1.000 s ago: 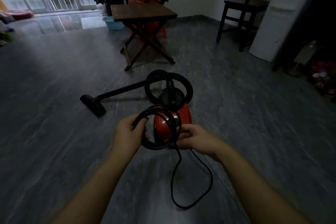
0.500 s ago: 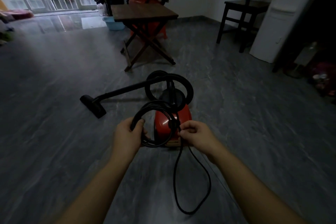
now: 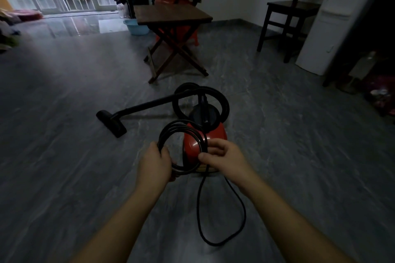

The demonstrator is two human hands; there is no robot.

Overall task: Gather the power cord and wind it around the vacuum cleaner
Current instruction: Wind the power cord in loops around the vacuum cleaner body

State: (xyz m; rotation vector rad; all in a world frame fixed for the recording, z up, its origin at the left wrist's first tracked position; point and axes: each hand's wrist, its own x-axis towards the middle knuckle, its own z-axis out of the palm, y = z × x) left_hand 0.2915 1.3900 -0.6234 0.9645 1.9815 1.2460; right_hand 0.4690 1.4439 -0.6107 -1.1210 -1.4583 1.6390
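Left hand closed round the left side of the cord coil, right hand pinching its right side where the free tail drops away; coil upright, facing the camera. Leftover slack hanging below the right hand as one long loop, long axis toward the body. Vacuum on the floor just beyond the coil, slightly nearer the right hand, long axis pointing away, hose coiled at its far end.
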